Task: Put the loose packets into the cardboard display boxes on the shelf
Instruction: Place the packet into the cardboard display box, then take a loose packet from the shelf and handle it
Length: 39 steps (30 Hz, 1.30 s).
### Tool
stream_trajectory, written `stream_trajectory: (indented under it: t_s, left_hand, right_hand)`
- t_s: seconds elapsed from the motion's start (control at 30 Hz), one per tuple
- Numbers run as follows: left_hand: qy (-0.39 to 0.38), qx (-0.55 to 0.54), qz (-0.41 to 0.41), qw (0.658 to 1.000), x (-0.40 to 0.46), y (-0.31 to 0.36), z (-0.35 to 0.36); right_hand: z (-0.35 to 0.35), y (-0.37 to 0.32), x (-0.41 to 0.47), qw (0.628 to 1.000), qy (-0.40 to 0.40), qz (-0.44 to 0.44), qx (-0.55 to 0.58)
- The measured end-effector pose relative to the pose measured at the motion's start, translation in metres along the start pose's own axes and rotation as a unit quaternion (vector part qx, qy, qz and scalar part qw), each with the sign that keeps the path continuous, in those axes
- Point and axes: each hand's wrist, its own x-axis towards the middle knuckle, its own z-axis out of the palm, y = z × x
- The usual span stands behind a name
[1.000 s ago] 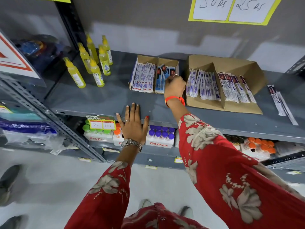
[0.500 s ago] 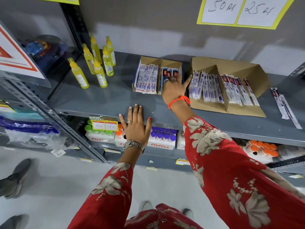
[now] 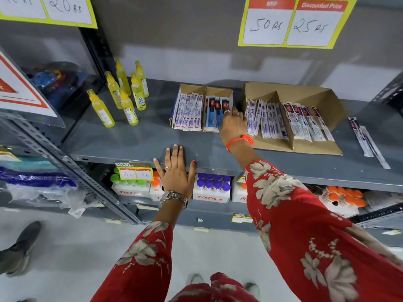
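Observation:
A small two-part cardboard display box (image 3: 205, 89) stands on the grey shelf (image 3: 139, 140). Its left part holds white-and-blue packets (image 3: 189, 113); its right part holds blue packets with dark tops (image 3: 213, 115). My right hand (image 3: 233, 126) lies over the right edge of this box, fingertips touching the blue packets, nothing visibly gripped. To the right a larger cardboard display box (image 3: 305, 93) holds two rows of packets (image 3: 267, 119). Loose packets (image 3: 367, 139) lie on the shelf at the far right. My left hand (image 3: 177, 173) rests flat, fingers spread, on the shelf's front edge.
Several yellow bottles (image 3: 123, 95) stand at the shelf's left. Fitfizz boxes (image 3: 212, 191) with coloured caps fill the shelf below. A perforated steel upright (image 3: 65, 164) slants at the left. A yellow price sign (image 3: 292, 23) hangs above. Another person's shoe (image 3: 20, 243) is on the floor, left.
My right hand, pinched at the blue packets a second ago, spread its fingers and slid slightly right onto the small box's edge. The left hand stayed on the shelf edge.

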Motion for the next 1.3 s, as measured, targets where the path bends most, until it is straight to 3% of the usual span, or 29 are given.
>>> stream_trajectory:
  t_s: [0.17,0.3,0.43,0.63,0.83,0.9,0.93,1.13,1.3]
  left_hand:
    - [0.006,0.000,-0.004,1.000,0.002,0.007,-0.004]
    - [0.036,-0.024,0.039,0.998,0.007,0.043,-0.013]
    - [0.035,-0.039,0.097,0.994,0.008,0.095,-0.014]
    - [-0.016,-0.034,0.176,0.984,-0.020,0.169,0.017]
    - [-0.046,-0.014,0.211,0.976,-0.044,0.224,0.056]
    - [-0.051,-0.001,0.206,0.977,-0.045,0.219,0.059]
    - [-0.068,0.004,0.214,0.974,-0.050,0.250,0.073]
    - [-0.081,0.092,0.204,0.971,-0.049,0.250,0.088]
    - [-0.070,0.086,0.202,0.973,-0.050,0.254,0.089]
  right_hand:
    - [-0.005,0.002,-0.015,0.994,0.097,-0.038,0.038]
    - [-0.034,0.029,-0.039,0.961,0.251,-0.090,0.075]
    - [-0.054,0.083,-0.056,0.950,0.293,-0.095,0.052]
    - [-0.059,0.203,-0.076,0.960,0.249,0.085,0.097]
    - [-0.067,0.312,-0.092,0.954,0.193,0.204,0.105]
    - [-0.063,0.318,-0.090,0.956,0.157,0.232,0.090]
    - [-0.069,0.356,-0.088,0.952,0.143,0.258,0.077]
    - [-0.073,0.385,-0.068,0.948,0.072,0.308,0.037]
    - [-0.072,0.396,-0.059,0.932,0.049,0.353,0.065]
